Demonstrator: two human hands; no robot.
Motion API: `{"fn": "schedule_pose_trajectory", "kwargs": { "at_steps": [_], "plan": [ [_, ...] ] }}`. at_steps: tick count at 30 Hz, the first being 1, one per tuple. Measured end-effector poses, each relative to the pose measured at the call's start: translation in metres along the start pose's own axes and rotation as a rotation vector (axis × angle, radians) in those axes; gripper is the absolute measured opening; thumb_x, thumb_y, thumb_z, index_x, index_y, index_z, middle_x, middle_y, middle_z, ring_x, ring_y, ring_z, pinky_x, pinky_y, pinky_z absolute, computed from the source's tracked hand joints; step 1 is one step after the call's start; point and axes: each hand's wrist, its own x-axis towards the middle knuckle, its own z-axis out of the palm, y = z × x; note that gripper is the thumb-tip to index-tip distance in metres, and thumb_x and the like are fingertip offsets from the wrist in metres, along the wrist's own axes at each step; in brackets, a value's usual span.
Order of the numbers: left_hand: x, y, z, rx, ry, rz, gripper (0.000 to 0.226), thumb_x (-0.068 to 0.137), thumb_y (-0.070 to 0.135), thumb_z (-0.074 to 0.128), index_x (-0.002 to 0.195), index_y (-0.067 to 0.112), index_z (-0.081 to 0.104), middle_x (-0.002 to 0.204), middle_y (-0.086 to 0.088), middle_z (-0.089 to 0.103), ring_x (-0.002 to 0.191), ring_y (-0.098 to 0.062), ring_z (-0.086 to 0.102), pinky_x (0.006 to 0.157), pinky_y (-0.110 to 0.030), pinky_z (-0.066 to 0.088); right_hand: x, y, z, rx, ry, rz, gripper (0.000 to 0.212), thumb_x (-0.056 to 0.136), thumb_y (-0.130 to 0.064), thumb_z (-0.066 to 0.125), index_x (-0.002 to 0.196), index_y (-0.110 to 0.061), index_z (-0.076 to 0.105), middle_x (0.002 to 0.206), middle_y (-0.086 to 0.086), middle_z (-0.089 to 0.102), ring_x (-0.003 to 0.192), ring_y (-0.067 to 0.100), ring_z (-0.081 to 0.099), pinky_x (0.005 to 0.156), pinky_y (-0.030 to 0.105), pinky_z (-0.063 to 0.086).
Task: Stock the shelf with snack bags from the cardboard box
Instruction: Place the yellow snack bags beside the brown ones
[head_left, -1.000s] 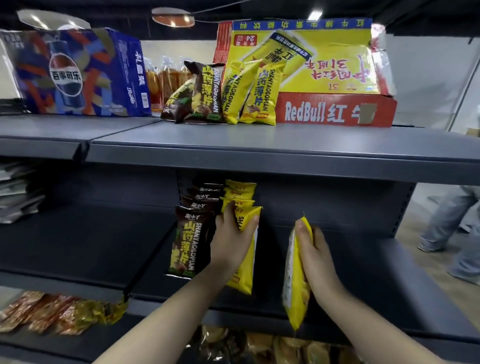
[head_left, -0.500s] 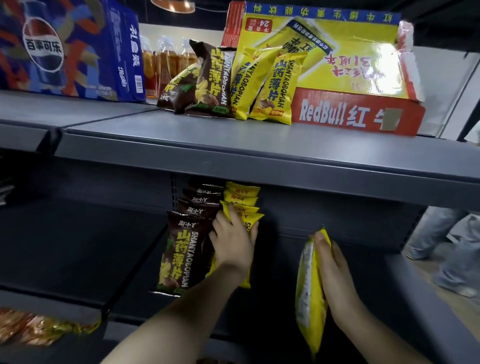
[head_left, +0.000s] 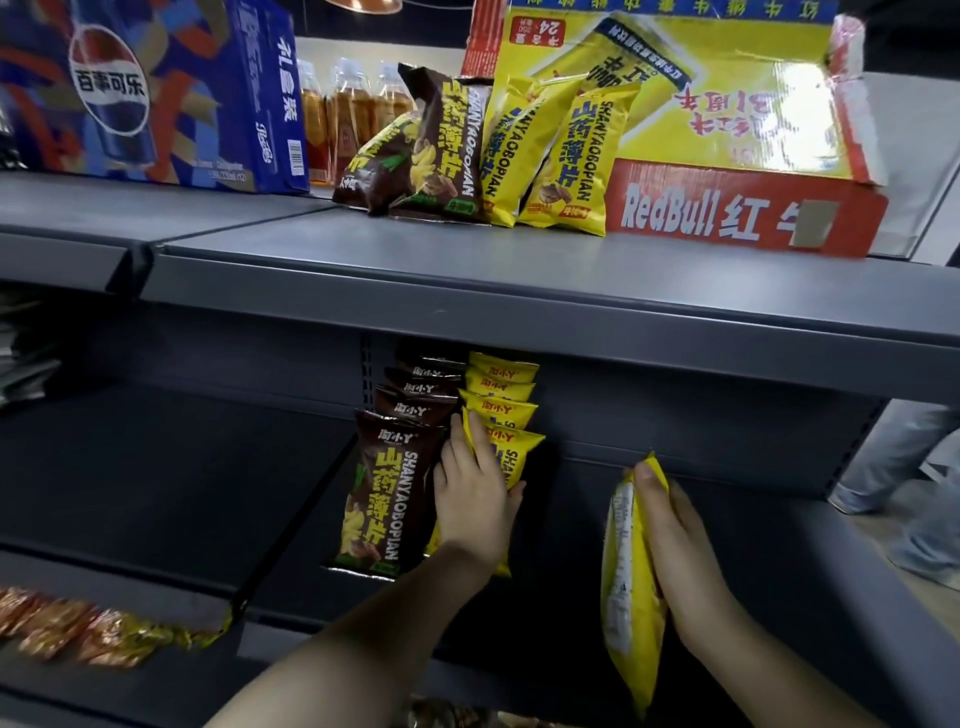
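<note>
Snack bags (head_left: 493, 156) in a leaning cluster at 12 o'clock on the top shelf (head_left: 467, 280), brown ones left, yellow ones right, the rightmost just beside the Red Bull box (head_left: 743, 208). Far left at 10 o'clock, a blue Pepsi box (head_left: 156, 93), with bottles (head_left: 348, 109) just beside it at 11. Down at 8 o'clock, orange packets (head_left: 93, 629) lying on a lower shelf (head_left: 130, 691). On the middle shelf (head_left: 831, 561), near centre, two upright rows touching side by side: brown row (head_left: 384, 493), then yellow row (head_left: 501, 389) to its right. Left hand (head_left: 475, 493) just below centre at 6 o'clock, gripping the front bag (head_left: 511, 457) of the yellow row, fingers along its left edge, thumb at its right. Right hand (head_left: 680, 540) at 4 o'clock, curled round a yellow bag (head_left: 626, 597), upright and edge-on, apart from the rows, one fingertip at its top corner. At 3 o'clock, past the shelf end, a person's legs (head_left: 893, 467) in jeans.
</note>
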Motion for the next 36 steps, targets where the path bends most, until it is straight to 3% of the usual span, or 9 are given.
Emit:
{"fn": "schedule_pose_trajectory", "kwargs": {
  "at_steps": [2,7,13,19,21,23,25,29,36],
  "plan": [
    [0.003,-0.003,-0.002,0.007,-0.007,0.014,0.104,0.062,0.051,0.080,0.138,-0.007,0.038,0.132,-0.025,0.050,0.109,-0.035,0.059,0.082,-0.038,0.054,-0.004,-0.001,0.003,-0.009,-0.012,-0.009,0.080,0.074,-0.074,0.045,0.134,-0.022,0.047,0.133,0.002,0.055,0.120,0.021,0.054,0.107,0.047,0.040],
    [0.010,0.000,-0.013,-0.025,0.016,-0.024,0.096,0.070,0.047,0.077,0.137,-0.009,0.038,0.136,-0.029,0.046,0.111,-0.036,0.059,0.087,-0.037,0.052,-0.010,0.003,0.006,-0.053,-0.020,0.014,0.118,0.048,-0.093,0.044,0.146,-0.028,0.034,0.144,0.001,0.046,0.130,0.022,0.047,0.110,0.049,0.036],
    [-0.021,-0.007,-0.014,0.089,0.077,0.210,0.087,0.076,0.045,0.069,0.142,-0.002,0.036,0.145,-0.024,0.039,0.132,-0.036,0.042,0.103,-0.048,0.042,-0.018,0.003,0.004,-0.065,-0.040,0.008,0.105,0.063,-0.088,0.045,0.147,-0.028,0.031,0.147,0.002,0.042,0.133,0.022,0.043,0.112,0.049,0.034],
    [-0.027,-0.038,-0.026,0.221,-0.075,0.472,0.124,0.042,0.067,0.082,0.141,0.012,0.030,0.141,-0.021,0.046,0.127,-0.033,0.050,0.094,-0.048,0.049,-0.021,0.003,0.005,-0.067,-0.056,0.015,0.108,0.060,-0.091,0.046,0.147,-0.028,0.032,0.146,0.002,0.043,0.131,0.023,0.045,0.111,0.049,0.034],
    [-0.022,-0.048,-0.039,0.324,-0.129,0.521,0.130,0.046,0.069,0.076,0.147,0.016,0.014,0.150,-0.023,0.031,0.135,-0.035,0.038,0.101,-0.049,0.042,-0.021,0.002,0.007,-0.053,-0.065,0.015,0.105,0.062,-0.089,0.046,0.146,-0.027,0.033,0.145,0.002,0.045,0.130,0.023,0.046,0.111,0.049,0.035],
    [-0.017,-0.056,-0.040,0.430,-0.204,0.588,0.126,0.065,0.066,0.067,0.146,0.021,-0.018,0.156,-0.024,-0.003,0.145,-0.037,0.009,0.114,-0.049,0.021,-0.020,0.003,0.009,-0.050,-0.065,0.021,0.107,0.059,-0.089,0.045,0.146,-0.027,0.033,0.144,0.002,0.045,0.130,0.023,0.046,0.110,0.049,0.035],
    [-0.015,-0.057,-0.038,0.433,-0.238,0.583,0.125,0.068,0.066,0.065,0.143,0.021,-0.024,0.155,-0.024,-0.009,0.145,-0.037,0.005,0.116,-0.048,0.016,-0.019,0.006,0.013,-0.048,-0.072,0.025,0.107,0.057,-0.087,0.043,0.146,-0.028,0.033,0.145,0.002,0.045,0.130,0.023,0.046,0.110,0.049,0.035],
    [-0.015,-0.051,-0.027,0.301,-0.191,0.500,0.137,0.037,0.073,0.076,0.148,0.018,0.016,0.148,-0.024,0.033,0.131,-0.036,0.044,0.098,-0.043,0.047,-0.018,0.006,0.019,-0.048,-0.085,0.016,0.098,0.067,-0.085,0.046,0.145,-0.026,0.037,0.142,0.003,0.048,0.128,0.022,0.048,0.110,0.048,0.036],
    [-0.011,-0.041,-0.016,0.284,-0.242,0.400,0.140,0.056,0.068,0.070,0.143,0.020,-0.030,0.154,-0.025,-0.013,0.145,-0.039,0.008,0.112,-0.043,0.031,-0.016,0.005,0.025,-0.050,-0.102,0.010,0.073,0.079,-0.067,0.043,0.139,-0.025,0.044,0.132,0.001,0.054,0.121,0.020,0.053,0.107,0.045,0.039]
  ]
}}
